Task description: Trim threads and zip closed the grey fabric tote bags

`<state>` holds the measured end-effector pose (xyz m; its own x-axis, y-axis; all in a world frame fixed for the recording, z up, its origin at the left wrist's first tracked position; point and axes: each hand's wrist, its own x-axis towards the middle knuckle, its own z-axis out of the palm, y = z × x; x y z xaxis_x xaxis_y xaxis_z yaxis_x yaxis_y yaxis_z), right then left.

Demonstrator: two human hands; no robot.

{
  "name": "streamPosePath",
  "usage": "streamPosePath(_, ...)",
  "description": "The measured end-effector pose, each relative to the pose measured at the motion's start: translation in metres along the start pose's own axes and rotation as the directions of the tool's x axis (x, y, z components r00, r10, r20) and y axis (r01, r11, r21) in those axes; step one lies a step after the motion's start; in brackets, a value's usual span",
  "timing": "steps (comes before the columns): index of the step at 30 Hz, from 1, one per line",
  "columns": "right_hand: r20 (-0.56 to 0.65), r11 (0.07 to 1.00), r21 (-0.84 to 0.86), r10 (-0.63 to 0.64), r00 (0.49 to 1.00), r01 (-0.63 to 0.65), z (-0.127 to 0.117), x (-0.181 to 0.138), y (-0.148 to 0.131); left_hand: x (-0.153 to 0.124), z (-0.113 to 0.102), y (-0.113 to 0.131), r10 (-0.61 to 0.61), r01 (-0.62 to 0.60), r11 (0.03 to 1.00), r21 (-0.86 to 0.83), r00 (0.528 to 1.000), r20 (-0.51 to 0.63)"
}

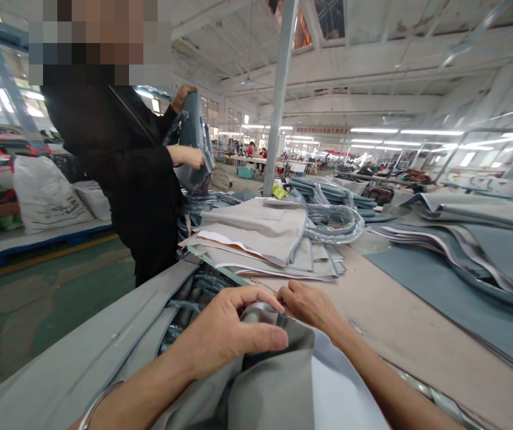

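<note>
A grey fabric piece with a white underside strip hangs in folds close in front of me. My left hand is closed on its upper edge, the thumb on the near face and the fingers curled over the top. Just beyond that edge is my right hand, its fingers bent together near the left fingertips. What the right fingers hold is hidden. Past both hands lies a stack of light grey fabric pieces on the table.
At left a person in black holds a blue-grey plastic-wrapped item. Blue-grey fabric layers cover the table's right side. Plastic-wrapped bundles lie behind the stack, near a metal post. A white sack stands far left.
</note>
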<state>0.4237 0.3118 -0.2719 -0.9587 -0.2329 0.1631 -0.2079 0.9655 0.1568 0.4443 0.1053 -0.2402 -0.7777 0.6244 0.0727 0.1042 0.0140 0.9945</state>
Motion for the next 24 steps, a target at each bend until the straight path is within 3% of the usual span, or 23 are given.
streamPosePath(4, -0.117, 0.996, 0.026, 0.089, 0.989, -0.086, -0.006, -0.013, 0.01, -0.009, 0.003, 0.001, 0.175, -0.147, 0.976, 0.159, 0.969, -0.175)
streamPosePath(6, -0.186, 0.987, 0.074, 0.155, 0.97, -0.143, -0.011, -0.021, 0.02, -0.013, 0.005, 0.002, 0.231, -0.164, 0.947, 0.276, 0.945, -0.231)
streamPosePath(11, -0.285, 0.955, 0.203, 0.269, 0.92, -0.216, -0.015, -0.041, 0.046, -0.02, 0.011, 0.006, 0.397, -0.297, 0.869, 0.395, 0.896, -0.199)
streamPosePath(18, -0.245, 0.922, 0.271, 0.344, 0.906, -0.277, 0.002, -0.07, 0.067, -0.027, 0.022, 0.014, 0.237, -0.144, 0.925, 0.352, 0.942, -0.236)
streamPosePath(24, -0.093, 0.873, 0.302, 0.426, 0.9, -0.382, 0.015, -0.09, 0.081, -0.031, 0.039, 0.021, 0.242, -0.14, 0.913, 0.382, 0.942, -0.233)
